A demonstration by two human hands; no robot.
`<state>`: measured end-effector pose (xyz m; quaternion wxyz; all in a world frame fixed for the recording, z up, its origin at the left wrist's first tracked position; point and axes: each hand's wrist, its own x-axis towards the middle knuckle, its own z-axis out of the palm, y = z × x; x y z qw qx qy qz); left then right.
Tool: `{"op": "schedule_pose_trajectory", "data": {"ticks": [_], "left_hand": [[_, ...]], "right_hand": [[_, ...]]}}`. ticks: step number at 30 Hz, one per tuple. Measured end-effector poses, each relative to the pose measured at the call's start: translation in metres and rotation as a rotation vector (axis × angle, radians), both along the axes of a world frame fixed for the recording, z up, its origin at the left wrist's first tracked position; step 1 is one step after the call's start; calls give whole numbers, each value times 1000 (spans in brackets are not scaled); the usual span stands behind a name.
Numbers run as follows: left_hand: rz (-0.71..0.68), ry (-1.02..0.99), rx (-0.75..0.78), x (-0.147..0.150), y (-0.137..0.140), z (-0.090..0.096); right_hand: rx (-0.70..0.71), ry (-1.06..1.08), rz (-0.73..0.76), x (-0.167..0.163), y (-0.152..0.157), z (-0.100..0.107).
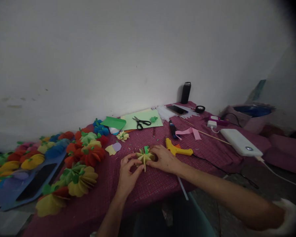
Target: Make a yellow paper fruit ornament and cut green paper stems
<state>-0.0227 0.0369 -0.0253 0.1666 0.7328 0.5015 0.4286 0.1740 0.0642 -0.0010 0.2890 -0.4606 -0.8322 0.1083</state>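
Observation:
A yellow paper pumpkin (pixel 144 158) with a green stem sits on the checked tablecloth between my two hands. From the left, my left hand (pixel 129 169) grips its folded petals, thumb at the front and fingers behind. My right hand (pixel 164 158) curls over the other side, its fingers on the pumpkin's edge. Just beyond my right hand lies a yellow glue gun (pixel 179 149) with a black cord. Yellow and lilac paper cutouts (pixel 113 148) rest to the left of the pumpkin, near a small heap of pale paper scraps (pixel 122 136).
Many finished colourful paper pumpkins (pixel 81 181) crowd the left side. Black-handled scissors (pixel 141 123) lie on light green paper (pixel 128 115) at the back. Farther right are a pink strip (pixel 188 132), a wooden stick (pixel 209 135), a phone (pixel 177 109), a black bottle (pixel 185 92) and a white power bank (pixel 241 142).

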Motion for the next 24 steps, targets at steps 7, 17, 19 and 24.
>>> {"op": "schedule_pose_trajectory", "data": {"ticks": [7,17,19,24], "left_hand": [[-1,-70,-29,-2,1,-5],[44,62,52,4,-2,-4],[70,132,88,8,-4,-2],[192,309,154,16,-8,1]], "right_hand": [[-7,1,19,1,3,-3],[13,-22,29,-1,1,2],[10,-12,29,-1,1,1],[-9,31,4,-1,0,-2]]}}
